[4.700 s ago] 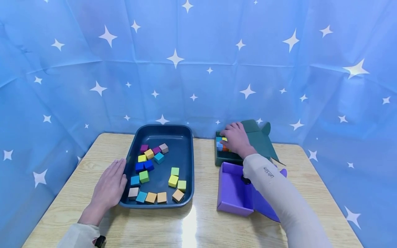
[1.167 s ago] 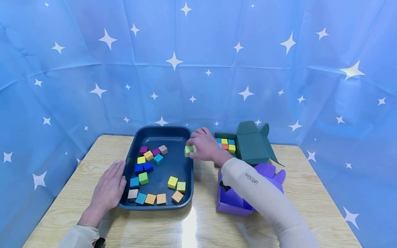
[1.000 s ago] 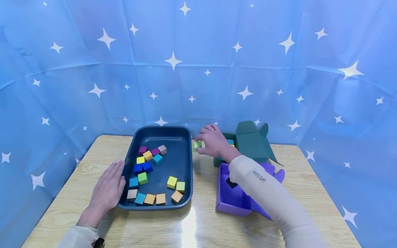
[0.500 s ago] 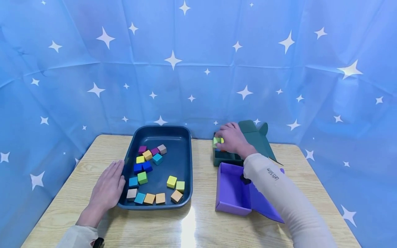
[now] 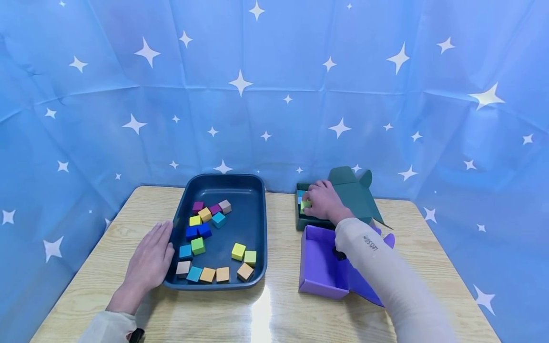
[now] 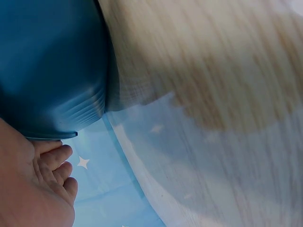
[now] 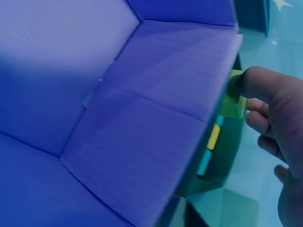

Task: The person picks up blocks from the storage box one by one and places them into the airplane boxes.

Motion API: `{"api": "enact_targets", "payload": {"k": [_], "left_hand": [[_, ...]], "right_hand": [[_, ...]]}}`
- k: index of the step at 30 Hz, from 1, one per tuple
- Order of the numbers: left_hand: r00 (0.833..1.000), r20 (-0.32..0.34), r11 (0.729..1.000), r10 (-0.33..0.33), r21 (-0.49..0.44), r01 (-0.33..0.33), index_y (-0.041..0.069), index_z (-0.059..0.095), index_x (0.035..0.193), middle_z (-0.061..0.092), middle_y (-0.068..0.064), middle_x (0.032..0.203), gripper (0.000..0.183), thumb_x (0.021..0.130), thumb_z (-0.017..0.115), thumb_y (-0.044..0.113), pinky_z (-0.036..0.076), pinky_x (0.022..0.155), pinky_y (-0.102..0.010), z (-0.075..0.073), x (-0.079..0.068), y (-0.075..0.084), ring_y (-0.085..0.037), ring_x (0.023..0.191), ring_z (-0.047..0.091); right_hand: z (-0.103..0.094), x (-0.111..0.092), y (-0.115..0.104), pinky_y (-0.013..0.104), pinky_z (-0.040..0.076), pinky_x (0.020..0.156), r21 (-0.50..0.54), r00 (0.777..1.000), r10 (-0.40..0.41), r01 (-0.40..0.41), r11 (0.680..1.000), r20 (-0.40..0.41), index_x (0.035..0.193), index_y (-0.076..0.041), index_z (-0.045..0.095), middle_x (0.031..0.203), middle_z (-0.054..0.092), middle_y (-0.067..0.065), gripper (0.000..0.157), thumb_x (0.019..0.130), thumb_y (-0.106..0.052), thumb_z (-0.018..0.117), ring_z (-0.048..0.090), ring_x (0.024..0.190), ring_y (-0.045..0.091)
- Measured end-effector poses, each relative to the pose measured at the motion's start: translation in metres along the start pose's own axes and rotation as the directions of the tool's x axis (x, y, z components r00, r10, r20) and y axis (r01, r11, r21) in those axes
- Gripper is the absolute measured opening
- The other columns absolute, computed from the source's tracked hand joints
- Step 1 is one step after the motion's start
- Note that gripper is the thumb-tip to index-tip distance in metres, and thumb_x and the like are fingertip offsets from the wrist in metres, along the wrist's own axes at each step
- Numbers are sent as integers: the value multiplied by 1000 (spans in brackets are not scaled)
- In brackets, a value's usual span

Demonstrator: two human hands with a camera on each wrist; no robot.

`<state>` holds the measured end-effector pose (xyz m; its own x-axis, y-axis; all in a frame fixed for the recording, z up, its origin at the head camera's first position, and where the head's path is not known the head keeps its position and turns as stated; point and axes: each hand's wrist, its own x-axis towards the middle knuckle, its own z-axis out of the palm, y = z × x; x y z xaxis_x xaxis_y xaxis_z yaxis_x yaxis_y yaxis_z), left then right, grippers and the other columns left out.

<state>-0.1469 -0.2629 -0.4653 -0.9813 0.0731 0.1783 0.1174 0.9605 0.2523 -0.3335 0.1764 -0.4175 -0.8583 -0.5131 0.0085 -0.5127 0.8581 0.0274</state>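
A light green cube (image 5: 305, 206) is pinched between the thumb and fingers of my right hand (image 5: 324, 202), inside the green cardboard box (image 5: 312, 223). In the right wrist view the thumb presses one face of the cube (image 7: 233, 109). Blue and yellow cubes lie in the box below it, and the hand hides several others in the head view. My left hand (image 5: 150, 257) lies along the left side of the dark blue tray (image 5: 229, 228), its fingers extended against the rim. Several coloured cubes, such as a yellow cube (image 5: 238, 251) and a blue cube (image 5: 204, 230), are scattered in the tray.
An open purple box (image 5: 323, 262) stands in front of the green box, partly under my right forearm. The green lid (image 5: 356, 202) is folded back to the right. Behind the wooden table (image 5: 280, 257) hangs a blue curtain (image 5: 274, 66) with white stars.
My right hand has carried the light green cube rightward from the tray to the green box, then lowered it slightly toward me inside the box. The left hand stays by the tray.
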Motion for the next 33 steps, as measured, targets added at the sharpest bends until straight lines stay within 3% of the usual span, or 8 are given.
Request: {"api": "enact_targets", "payload": {"k": [24,33], "left_hand": [[1000,-12,1000,13,-4,-13,-4,25,152,30,-25,156,56,103,39,21,17,123,-50,2,-1,-1,-41,146,24],[1000,-22,1000,7,1,-7,-5,26,151,31,-26,155,56,103,38,21,17,123,-49,3,-1,-1,-42,146,24]], "right_hand": [[26,8,4,53,30,112,-28,1000,-23,23,999,2,113,-21,74,117,68,1,29,88,-35,69,52,118,28],[32,11,3,52,30,112,-48,999,-24,22,999,-36,109,-23,75,115,68,1,25,88,-35,71,53,118,28]]}}
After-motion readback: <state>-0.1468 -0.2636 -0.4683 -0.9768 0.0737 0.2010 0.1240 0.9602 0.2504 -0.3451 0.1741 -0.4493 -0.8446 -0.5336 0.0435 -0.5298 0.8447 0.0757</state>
